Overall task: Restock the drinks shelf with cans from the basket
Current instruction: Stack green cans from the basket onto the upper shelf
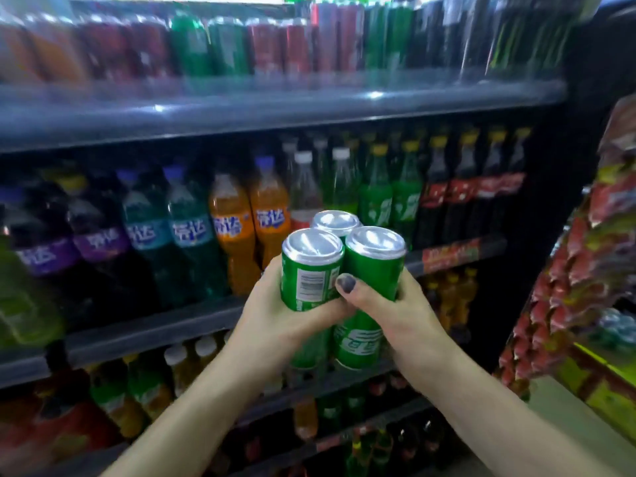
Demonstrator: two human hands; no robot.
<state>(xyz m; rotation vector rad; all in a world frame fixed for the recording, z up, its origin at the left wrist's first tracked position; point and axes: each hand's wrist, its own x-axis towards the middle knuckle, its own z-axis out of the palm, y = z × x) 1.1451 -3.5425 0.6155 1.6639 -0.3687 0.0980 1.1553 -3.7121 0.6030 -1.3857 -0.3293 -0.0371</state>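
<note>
Across whole view, drinks shelf (275, 108) w/ several tiers, blurred. Top tier, 12 o'clock: row of cans (220, 46), orange, red, green, dark, all blurred. Middle tier, 9 to 2 o'clock: bottles in a row — purple (93, 232), teal (186, 228), orange (234, 228), clear w/ white caps (304, 187), green (375, 201), dark cola w/ red labels (461, 194). Lower tiers, 6 to 8 o'clock: smaller bottles (179, 366), yellow and green, hard to make out. Snack packs (592, 256), red and yellow, hanging at 3 o'clock, beside shelf.

Centre frame, in front of middle tier: three green cans (368, 270) upright, bunched, touching each other, silver tops up. Front-left can showing barcode label; third can behind other two, mostly hidden. Possibly more cans under them at 6 o'clock of bunch, can't tell how many.

Left hand (275, 318) wrapped round left side of bunch, fingers curled on front-left can. Right hand (395, 304) wrapped round right side, thumb w/ dark nail polish pressed betw. front two cans. Both forearms bare, coming up from 6 o'clock.
</note>
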